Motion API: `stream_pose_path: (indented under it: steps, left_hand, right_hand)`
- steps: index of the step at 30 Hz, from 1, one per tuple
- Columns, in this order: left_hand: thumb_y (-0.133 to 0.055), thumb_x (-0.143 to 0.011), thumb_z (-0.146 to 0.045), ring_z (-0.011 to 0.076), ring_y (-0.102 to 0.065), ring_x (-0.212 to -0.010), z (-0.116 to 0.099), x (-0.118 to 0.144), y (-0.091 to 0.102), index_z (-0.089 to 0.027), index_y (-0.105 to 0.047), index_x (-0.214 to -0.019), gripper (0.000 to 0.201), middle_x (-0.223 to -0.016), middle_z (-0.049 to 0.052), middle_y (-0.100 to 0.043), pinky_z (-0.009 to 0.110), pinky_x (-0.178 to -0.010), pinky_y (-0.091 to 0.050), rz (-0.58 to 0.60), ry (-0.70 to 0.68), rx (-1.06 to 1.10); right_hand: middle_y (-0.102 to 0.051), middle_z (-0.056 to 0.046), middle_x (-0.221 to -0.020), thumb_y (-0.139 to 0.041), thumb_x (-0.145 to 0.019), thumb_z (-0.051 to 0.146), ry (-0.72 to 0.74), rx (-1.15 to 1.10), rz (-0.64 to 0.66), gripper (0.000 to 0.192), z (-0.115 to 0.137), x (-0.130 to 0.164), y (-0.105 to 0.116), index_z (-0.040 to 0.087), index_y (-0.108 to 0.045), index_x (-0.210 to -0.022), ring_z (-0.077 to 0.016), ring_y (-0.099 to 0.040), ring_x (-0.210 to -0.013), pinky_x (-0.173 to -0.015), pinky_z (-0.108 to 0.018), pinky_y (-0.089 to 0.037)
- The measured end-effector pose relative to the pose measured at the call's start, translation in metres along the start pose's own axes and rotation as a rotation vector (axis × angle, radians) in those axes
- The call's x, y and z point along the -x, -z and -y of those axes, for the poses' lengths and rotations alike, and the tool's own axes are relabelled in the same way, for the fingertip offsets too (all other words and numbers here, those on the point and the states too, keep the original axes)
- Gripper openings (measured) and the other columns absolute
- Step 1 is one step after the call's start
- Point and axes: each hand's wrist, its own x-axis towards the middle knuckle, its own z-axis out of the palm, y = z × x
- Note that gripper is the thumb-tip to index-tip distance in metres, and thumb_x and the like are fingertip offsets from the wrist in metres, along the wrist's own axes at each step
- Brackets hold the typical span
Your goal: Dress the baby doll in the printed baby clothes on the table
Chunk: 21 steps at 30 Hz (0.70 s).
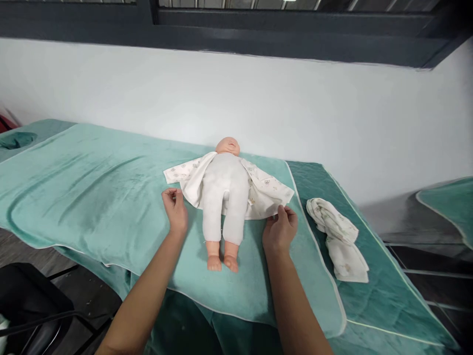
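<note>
A baby doll point(225, 195) with a white cloth body lies on its back, head toward the wall and bare feet toward me. Its arms are inside a white printed baby shirt point(264, 199), which is spread open at the front. My right hand point(281, 229) pinches the lower corner of the shirt's right-hand panel. On the other side, my left hand point(175, 209) is closed with fingertips together, close to the edge of the left-hand panel. Whether cloth is between those fingertips is hidden.
The doll lies on a light green cover point(111, 197) over a bed. A bunched white printed cloth point(340, 241) rests to the right on a darker green cover point(384, 281). Behind is a white wall point(148, 93); a black chair point(33, 305) stands at lower left.
</note>
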Motion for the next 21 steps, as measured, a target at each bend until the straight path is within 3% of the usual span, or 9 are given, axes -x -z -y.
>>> stream_pose_path:
  steps: [6,10,13,17,21]
  left_hand:
    - [-0.054,-0.093,-0.021,0.0144,-0.052,-0.091,-0.008,0.006,0.001,-0.021,-0.051,-0.099,0.007,-0.098,0.002,-0.052,0.028,-0.084,-0.041,0.022,-0.118,-0.134]
    - [-0.051,-0.094,-0.022,0.0164,-0.054,-0.090,-0.009,0.007,0.001,-0.021,-0.052,-0.097,0.003,-0.097,0.003,-0.056,0.030,-0.083,-0.043,0.125,-0.176,-0.241]
    - [-0.051,-0.095,-0.021,0.0175,-0.055,-0.090,-0.009,0.008,0.001,-0.021,-0.054,-0.097,0.004,-0.098,0.005,-0.059,0.031,-0.084,-0.043,0.174,-0.183,-0.273]
    - [-0.050,-0.095,-0.022,0.0188,-0.056,-0.089,-0.011,0.011,0.003,-0.021,-0.057,-0.097,0.007,-0.097,0.005,-0.061,0.033,-0.084,-0.043,0.278,-0.198,-0.318]
    - [-0.050,-0.093,-0.023,0.0208,-0.056,-0.088,-0.010,0.015,0.010,-0.023,-0.060,-0.095,0.010,-0.095,0.005,-0.063,0.035,-0.085,-0.044,0.453,-0.260,-0.390]
  right_hand:
    - [-0.052,-0.008,-0.130,-0.068,-0.079,0.028,0.406,0.344,-0.014,0.038,0.008,0.014,0.001,0.024,-0.052,-0.113,-0.0234,-0.050,-0.125,-0.109,-0.047,-0.042]
    - [-0.048,-0.011,-0.139,-0.063,-0.082,0.024,0.566,0.471,0.101,0.038,0.015,0.022,0.003,0.024,-0.054,-0.119,-0.0255,-0.045,-0.135,-0.112,-0.051,-0.037]
    - [-0.051,-0.011,-0.142,-0.058,-0.086,0.023,0.661,0.563,0.257,0.034,0.017,0.024,0.002,0.024,-0.058,-0.120,-0.0257,-0.044,-0.137,-0.115,-0.053,-0.034]
    - [-0.059,-0.008,-0.139,-0.053,-0.090,0.024,0.664,0.703,0.475,0.032,0.010,0.025,0.000,0.026,-0.063,-0.120,-0.0253,-0.044,-0.139,-0.119,-0.058,-0.024]
    - [-0.062,-0.011,-0.136,-0.054,-0.090,0.028,0.585,0.716,0.452,0.033,0.007,0.015,0.012,0.023,-0.062,-0.122,-0.0256,-0.051,-0.132,-0.115,-0.056,-0.033]
